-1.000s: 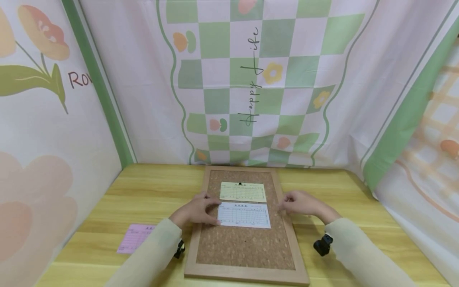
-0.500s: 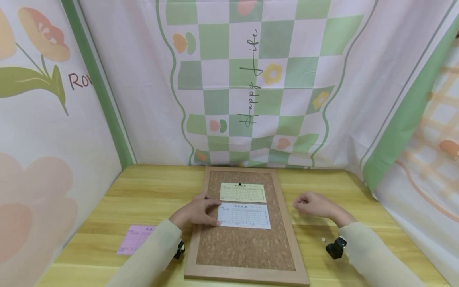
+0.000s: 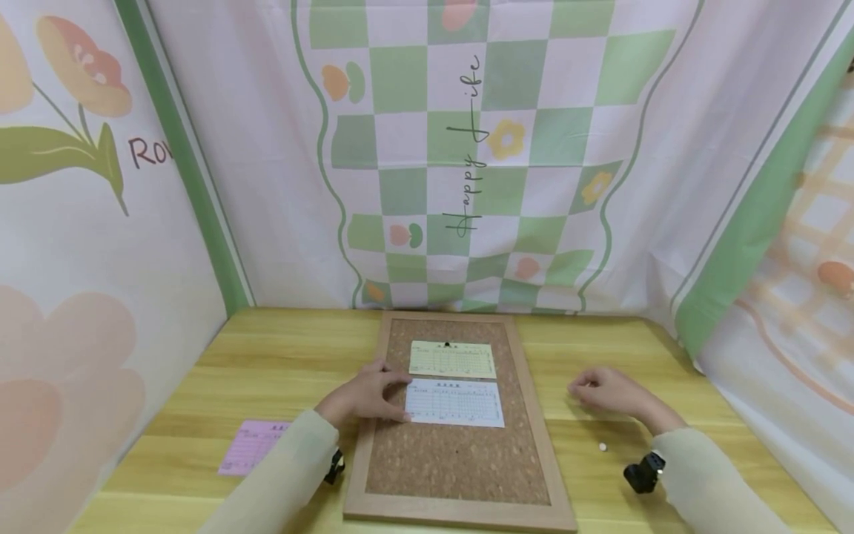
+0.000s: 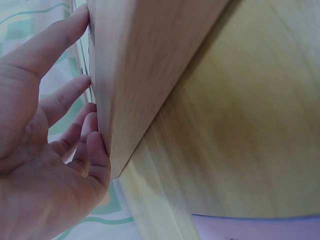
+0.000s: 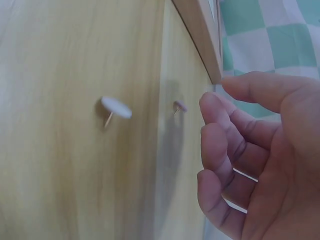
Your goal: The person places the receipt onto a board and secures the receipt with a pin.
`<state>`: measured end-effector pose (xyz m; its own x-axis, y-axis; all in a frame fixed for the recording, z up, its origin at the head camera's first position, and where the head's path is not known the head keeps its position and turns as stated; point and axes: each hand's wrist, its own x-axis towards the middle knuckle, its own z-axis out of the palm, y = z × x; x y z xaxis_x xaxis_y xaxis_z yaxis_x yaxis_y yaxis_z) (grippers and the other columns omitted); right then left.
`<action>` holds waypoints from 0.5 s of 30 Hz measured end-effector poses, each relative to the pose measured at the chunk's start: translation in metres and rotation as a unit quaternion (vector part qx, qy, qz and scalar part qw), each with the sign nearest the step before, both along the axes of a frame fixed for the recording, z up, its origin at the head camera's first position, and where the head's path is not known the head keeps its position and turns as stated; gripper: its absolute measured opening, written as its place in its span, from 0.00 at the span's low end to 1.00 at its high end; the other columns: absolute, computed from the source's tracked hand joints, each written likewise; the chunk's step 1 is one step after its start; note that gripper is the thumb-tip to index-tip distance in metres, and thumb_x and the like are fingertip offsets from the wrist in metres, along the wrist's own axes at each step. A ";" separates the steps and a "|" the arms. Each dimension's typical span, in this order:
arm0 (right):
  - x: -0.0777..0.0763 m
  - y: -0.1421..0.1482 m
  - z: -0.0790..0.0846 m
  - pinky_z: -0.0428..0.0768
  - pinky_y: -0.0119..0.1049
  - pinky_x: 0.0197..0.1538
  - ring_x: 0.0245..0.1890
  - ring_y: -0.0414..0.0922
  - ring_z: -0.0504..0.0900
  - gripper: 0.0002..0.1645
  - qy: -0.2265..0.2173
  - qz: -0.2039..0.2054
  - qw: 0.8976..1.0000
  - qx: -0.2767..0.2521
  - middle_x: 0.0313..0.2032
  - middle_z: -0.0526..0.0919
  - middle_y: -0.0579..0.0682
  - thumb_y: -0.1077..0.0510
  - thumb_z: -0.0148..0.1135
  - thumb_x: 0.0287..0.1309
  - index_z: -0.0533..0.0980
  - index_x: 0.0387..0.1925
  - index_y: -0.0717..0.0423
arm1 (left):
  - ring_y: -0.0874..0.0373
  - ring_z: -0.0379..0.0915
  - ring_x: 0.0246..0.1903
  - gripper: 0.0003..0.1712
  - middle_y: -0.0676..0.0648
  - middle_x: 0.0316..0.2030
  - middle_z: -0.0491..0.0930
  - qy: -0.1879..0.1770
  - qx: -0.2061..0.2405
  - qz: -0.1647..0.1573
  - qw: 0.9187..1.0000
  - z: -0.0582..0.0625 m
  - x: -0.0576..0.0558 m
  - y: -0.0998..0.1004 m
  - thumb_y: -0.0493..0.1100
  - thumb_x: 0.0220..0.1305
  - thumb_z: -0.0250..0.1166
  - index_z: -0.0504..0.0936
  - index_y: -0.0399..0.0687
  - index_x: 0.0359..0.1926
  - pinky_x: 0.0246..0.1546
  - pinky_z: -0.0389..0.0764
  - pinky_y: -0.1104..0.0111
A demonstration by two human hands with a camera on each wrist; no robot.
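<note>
My left hand (image 3: 367,393) rests across the left frame of a corkboard (image 3: 457,471). Its thumb and fingertips touch the left edge of a white printed slip (image 3: 454,403). Just above that slip, a yellow printed slip (image 3: 452,359) hangs under a black pushpin (image 3: 447,344). To the right of the board, my right hand (image 3: 614,397) is over the table, fingers loosely bent, nothing seen between them. A white thumbtack (image 5: 116,107) lies point down-slanted on the wood. Nearer the fingertips in the right wrist view is a reddish thumbtack (image 5: 180,106), apart from them.
A pink printed slip (image 3: 253,447) lies on the table at the left, partly hidden by the left sleeve. The wooden table (image 3: 300,337) meets a checkered curtain (image 3: 460,185) behind the board. Black wrist cameras (image 3: 643,473) sit on both wrists.
My right hand has moved right, off the board's right frame and out over the table, uncovering the white thumbtack. My left hand and both slips on the board stay in place.
</note>
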<state>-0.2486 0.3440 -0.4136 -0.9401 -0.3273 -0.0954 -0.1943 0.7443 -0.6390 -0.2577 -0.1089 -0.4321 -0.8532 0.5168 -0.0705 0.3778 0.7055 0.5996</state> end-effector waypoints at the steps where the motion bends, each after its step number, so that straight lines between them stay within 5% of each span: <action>1: 0.001 0.002 -0.001 0.78 0.37 0.29 0.26 0.44 0.77 0.17 -0.001 -0.002 1.000 -0.004 0.27 0.81 0.50 0.58 0.58 0.70 0.80 0.45 0.71 | 0.45 0.61 0.60 0.41 0.43 0.59 0.66 0.000 0.001 0.000 1.000 0.000 0.000 0.000 0.54 0.54 0.78 0.76 0.49 0.67 0.60 0.68 0.47; 15: 0.009 0.009 -0.017 0.74 0.35 0.28 0.27 0.44 0.75 0.15 -0.009 -0.064 0.998 -0.004 0.31 0.81 0.49 0.55 0.63 0.66 0.82 0.42 0.65 | 0.45 0.63 0.59 0.41 0.44 0.58 0.66 -0.002 0.008 -0.003 1.000 0.000 0.000 -0.001 0.54 0.54 0.78 0.75 0.48 0.67 0.59 0.69 0.47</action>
<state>-0.2394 0.3533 -0.4311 -0.9727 -0.2045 -0.1099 -0.0861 0.7574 -0.6473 -0.2577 -0.1100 -0.4317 -0.8501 0.5224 -0.0663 0.3786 0.6940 0.6124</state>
